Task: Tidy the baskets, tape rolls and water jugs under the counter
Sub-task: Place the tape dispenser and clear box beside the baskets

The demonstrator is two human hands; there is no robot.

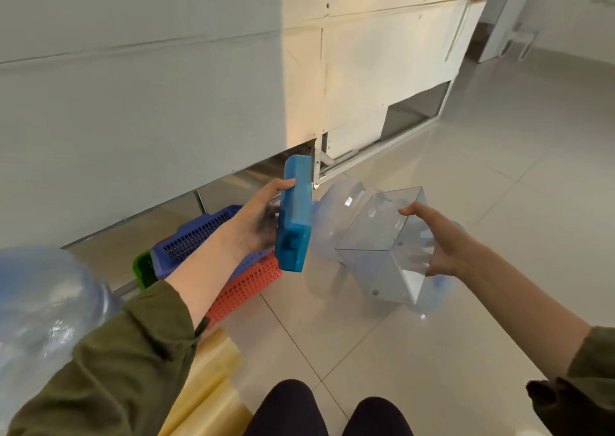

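My left hand grips a flat blue plastic case, held upright on its edge above the baskets. My right hand holds a clear plastic box by its right side, thumb over the top rim. Behind the clear box a pale blue water jug lies on its side on the floor. A blue basket, a red basket and a green basket are stacked at the counter's foot, partly hidden by my left arm. Yellowish tape rolls lie near my knees.
A second water jug fills the lower left corner. The counter's white panel rises ahead, with a dark gap beneath it. Tiled floor stretches to the right. My knees are at the bottom edge.
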